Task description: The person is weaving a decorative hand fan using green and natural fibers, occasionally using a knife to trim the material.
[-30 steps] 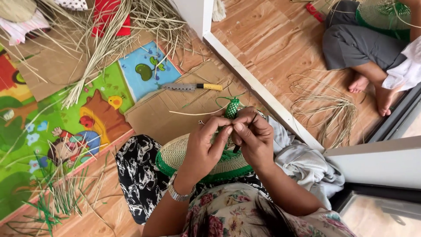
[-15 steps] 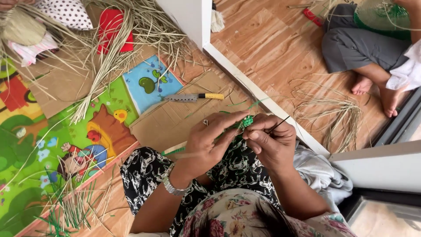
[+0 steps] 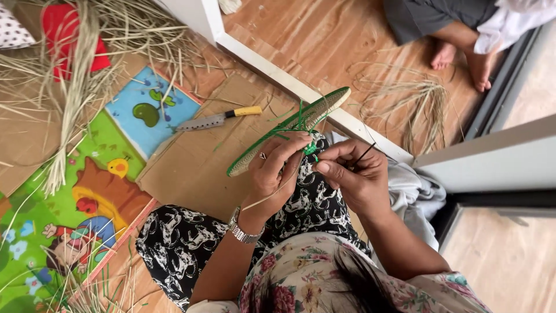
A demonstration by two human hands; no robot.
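Right now the left hand (image 3: 277, 168) is clamped on the edge of a round woven disc (image 3: 289, 130), straw-coloured with a green rim, held tilted nearly edge-on above the lap. Fingers are curled over the near rim, thumb underneath, so that's a firm closed grip. The right hand (image 3: 350, 174) sits just beside it, thumb and forefinger pinched shut on a thin dark needle (image 3: 365, 155) that pokes up and away from the knuckles. Between the two hands there's a little knot of green strands (image 3: 311, 148) right at the disc's rim, and loose green ends spring up from the weave above it.

The disc looks light and thin, springy rather than rigid. I'd judge it flexes if squeezed mid-span, so the bound rim is the sensible place to hold it, close to the working spot, just as the left hand has it. The strands look slick and fine, best pinched near their ends. The needle is slim and easy to lose from the fingers.

Around them: a knife (image 3: 219, 119) with a yellow handle lies on a sheet of cardboard (image 3: 191, 174), well apart from the hands. A colourful play mat (image 3: 87, 191) sits to the left with dry straw (image 3: 75, 98) strewn over it. Another person's bare feet (image 3: 463, 58) rest on the wooden floor (image 3: 324, 46) far off, next to a loose coil of fibre (image 3: 417, 98).
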